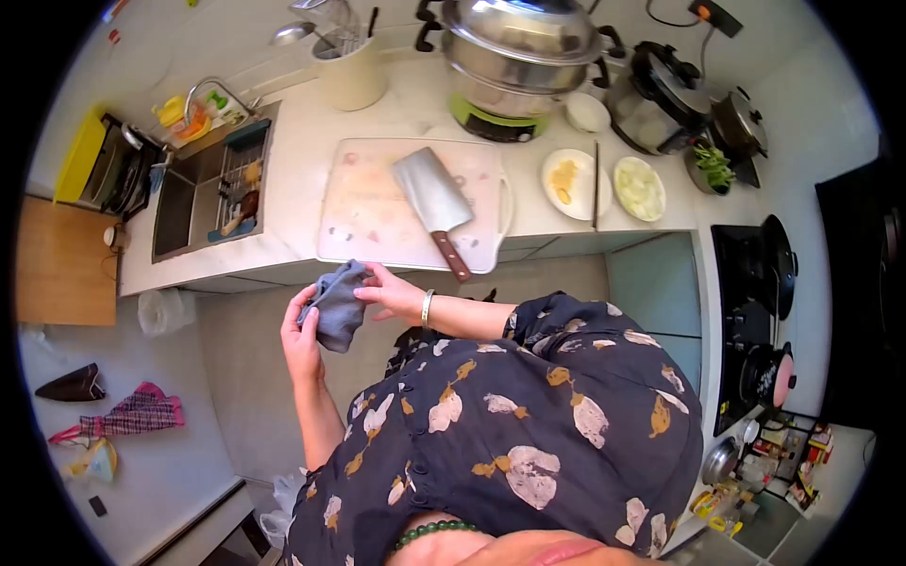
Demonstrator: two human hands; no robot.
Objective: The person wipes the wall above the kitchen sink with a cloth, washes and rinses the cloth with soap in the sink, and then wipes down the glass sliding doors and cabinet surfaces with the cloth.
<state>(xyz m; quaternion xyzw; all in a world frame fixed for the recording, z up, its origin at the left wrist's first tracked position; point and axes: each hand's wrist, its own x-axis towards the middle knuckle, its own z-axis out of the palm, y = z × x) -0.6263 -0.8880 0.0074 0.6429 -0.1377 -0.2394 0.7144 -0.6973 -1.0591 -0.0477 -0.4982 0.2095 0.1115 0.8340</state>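
A folded grey-blue cloth is held between both hands, in front of the counter's edge. My left hand grips its left side, fingers behind and thumb in front. At the upper right of the cloth, my right hand pinches it, with some fingers extended. Just beyond them lies a white cutting board with small food bits and stains on it. A cleaver with a wooden handle rests flat on the board, its handle towards me.
Left of the board is a sink with a rack. Behind stand a utensil holder, a large steamer and a pressure cooker. To the right are a plate with chopsticks, a bowl and a stove.
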